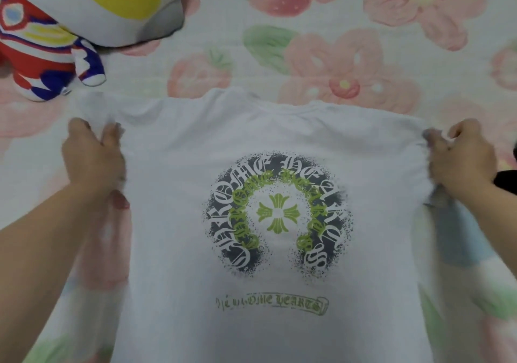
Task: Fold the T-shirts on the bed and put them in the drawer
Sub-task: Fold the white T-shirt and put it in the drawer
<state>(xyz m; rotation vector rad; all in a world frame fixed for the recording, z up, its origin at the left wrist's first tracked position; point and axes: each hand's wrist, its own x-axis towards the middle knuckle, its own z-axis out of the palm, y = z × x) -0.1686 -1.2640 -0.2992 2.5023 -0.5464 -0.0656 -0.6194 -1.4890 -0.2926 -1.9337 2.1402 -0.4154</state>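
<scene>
Forearms, yours, enter from both bottom corners, one on each side of a white T-shirt [179, 144]. The garment is stretched wide between your hands over the bed [335, 41], printed side facing you. Its lower side edges are blurred, so I cannot tell whether it lies flat or hangs lifted. At its centre is a dark horseshoe print [277, 214] with green lettering and a green cross, and a green scroll line below it.

Further up, your left hand [92, 152] has its fingers curled round bunched fabric at the shirt's left shoulder. Your right hand [458, 158] is clamped the same way on the right shoulder. The collar edge runs between them, towards the far side. A dark object [507, 183] shows at the right edge, just beside your right wrist; it cannot be identified.

Beyond the collar, the bed's sheet carries pink strawberries and flowers. At far left a red, white and blue plush toy [42, 55] rests against a white cushion [117, 4] with a yellow patch.
</scene>
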